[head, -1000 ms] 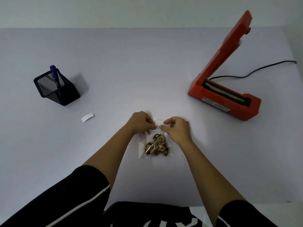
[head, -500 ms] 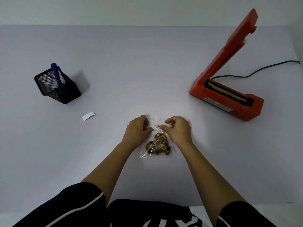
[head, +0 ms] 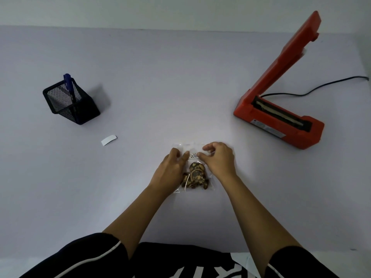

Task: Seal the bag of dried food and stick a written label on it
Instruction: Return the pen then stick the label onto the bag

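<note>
A small clear bag (head: pixel 195 177) of brown dried food lies flat on the table in front of me. Its top strip carries a printed white band (head: pixel 193 155). My left hand (head: pixel 172 167) pinches the bag's top strip from the left and covers its left side. From the right, my right hand (head: pixel 218 159) pinches the same strip with thumb and curled fingers. A small blank white label (head: pixel 109 140) lies on the table to the left, apart from the bag. A blue pen (head: pixel 69 85) stands in a black mesh holder (head: pixel 70 107).
A red heat sealer (head: pixel 281 121) stands at the right with its arm raised open. Its black cord (head: pixel 313 89) runs off toward the right edge. The pale table (head: pixel 160 87) ends at a wall at the back.
Both hands stay at the top strip of the bag, and the fingertips have shifted slightly along it. The bag lies in about the same spot.
</note>
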Available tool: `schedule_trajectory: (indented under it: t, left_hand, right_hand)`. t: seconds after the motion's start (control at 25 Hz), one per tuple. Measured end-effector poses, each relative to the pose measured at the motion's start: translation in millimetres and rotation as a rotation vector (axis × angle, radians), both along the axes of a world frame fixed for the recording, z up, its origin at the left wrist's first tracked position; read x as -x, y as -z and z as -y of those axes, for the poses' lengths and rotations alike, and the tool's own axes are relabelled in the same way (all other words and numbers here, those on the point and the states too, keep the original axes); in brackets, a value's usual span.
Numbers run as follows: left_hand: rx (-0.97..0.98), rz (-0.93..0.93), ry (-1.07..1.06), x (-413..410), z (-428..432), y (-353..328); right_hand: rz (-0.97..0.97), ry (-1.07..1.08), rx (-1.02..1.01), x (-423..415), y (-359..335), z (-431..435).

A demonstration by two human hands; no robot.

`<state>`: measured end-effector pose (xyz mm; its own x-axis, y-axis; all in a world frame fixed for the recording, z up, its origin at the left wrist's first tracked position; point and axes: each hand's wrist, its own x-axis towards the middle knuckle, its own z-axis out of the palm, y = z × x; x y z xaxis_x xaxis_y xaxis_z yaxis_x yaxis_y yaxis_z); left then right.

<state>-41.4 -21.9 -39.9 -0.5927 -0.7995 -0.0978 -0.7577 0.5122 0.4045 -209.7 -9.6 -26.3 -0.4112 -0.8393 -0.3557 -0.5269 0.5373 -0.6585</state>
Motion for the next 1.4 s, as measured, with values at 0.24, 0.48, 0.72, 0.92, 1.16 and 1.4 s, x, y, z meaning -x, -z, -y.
schedule_trajectory:
  t: [0.24, 0.48, 0.72, 0.92, 1.16, 1.4]
  left_hand:
    - [0.025, -0.028, -0.039, -3, -6, -9]
    - [-0.020, 0.018, -0.043, -2, -4, -8]
    - [-0.026, 0.015, 0.001, -4, -4, -12]
    - [-0.022, 0.021, -0.008, -5, -6, -11]
    - [0.002, 0.048, 0.004, -4, -4, -8]
    - [-0.051, 0.029, -0.062, 0, -4, -11]
  right_hand:
    - [0.008, 0.030, 0.009, -1, -5, -1]
    - [-0.051, 0.014, 0.009, -4, -3, 0]
    - [-0.067, -0.031, -0.003, -5, -3, -1]
    - [-0.048, -0.031, 0.011, -3, -4, -3]
    - [-0.073, -0.040, 0.003, -5, -3, -3]
    - [-0.086, -0.021, 0.017, -5, 0, -2]
